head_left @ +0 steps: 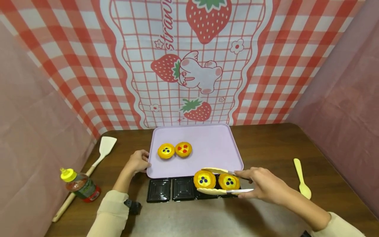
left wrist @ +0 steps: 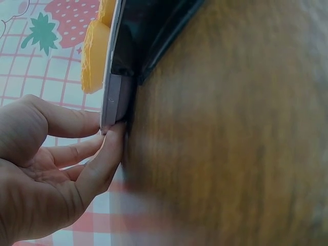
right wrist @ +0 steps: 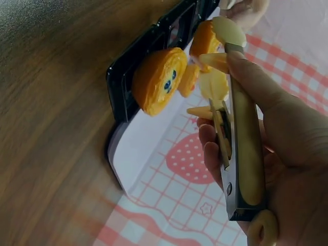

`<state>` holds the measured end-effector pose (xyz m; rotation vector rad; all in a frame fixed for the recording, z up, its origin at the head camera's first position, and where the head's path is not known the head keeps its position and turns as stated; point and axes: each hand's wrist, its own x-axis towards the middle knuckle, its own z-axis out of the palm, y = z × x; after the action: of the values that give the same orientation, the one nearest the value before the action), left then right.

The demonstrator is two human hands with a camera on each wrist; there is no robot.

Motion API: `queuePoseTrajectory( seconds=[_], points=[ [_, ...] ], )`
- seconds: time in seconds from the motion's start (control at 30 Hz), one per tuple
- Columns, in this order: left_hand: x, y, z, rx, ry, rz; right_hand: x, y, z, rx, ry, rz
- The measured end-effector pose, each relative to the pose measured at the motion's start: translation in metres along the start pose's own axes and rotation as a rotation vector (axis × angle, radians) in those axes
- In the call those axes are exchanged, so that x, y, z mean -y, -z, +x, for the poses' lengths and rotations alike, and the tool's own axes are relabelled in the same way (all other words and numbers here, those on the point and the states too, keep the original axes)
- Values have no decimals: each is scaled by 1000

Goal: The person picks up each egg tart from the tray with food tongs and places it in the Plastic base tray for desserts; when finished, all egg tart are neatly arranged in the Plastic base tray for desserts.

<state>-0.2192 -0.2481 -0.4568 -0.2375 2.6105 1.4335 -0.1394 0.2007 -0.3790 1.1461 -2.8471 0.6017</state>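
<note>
My left hand (head_left: 139, 161) pinches the left edge of the lilac tray (head_left: 213, 148), thumb on top and fingers beneath in the left wrist view. On the tray sit a blueberry-topped tart (head_left: 166, 150) and a tart with red fruit pieces (head_left: 183, 149), side by side. The right hand (head_left: 263, 182) grips a pair of tongs (right wrist: 246, 148) with cream-coloured tips. Between those tips is another blueberry-topped tart (head_left: 204, 179), over the third compartment of the black container (head_left: 159, 190); whether the tips touch it I cannot tell. A similar tart (head_left: 229, 181) sits in the rightmost compartment.
On the left lie a white spatula (head_left: 106, 144) with a wooden handle and a squeeze bottle (head_left: 81, 186) with a yellow cap. A pale yellow spoon (head_left: 302, 181) rests at the right. Behind the wooden table (head_left: 266, 144) hangs a strawberry-print cloth (head_left: 189, 105).
</note>
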Motion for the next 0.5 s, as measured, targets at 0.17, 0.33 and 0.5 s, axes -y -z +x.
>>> queuePoseTrajectory(
  seconds=[0.17,0.33,0.5],
  points=[
    [2,-3,0,6,10,3,2,-4,1,59,-17,-44],
    [4,-2,1,-16,-11,20,2,-4,4,79,-26,-49],
    [3,0,1,-15,-25,26,1,-5,7,91,-34,-53]
  ],
)
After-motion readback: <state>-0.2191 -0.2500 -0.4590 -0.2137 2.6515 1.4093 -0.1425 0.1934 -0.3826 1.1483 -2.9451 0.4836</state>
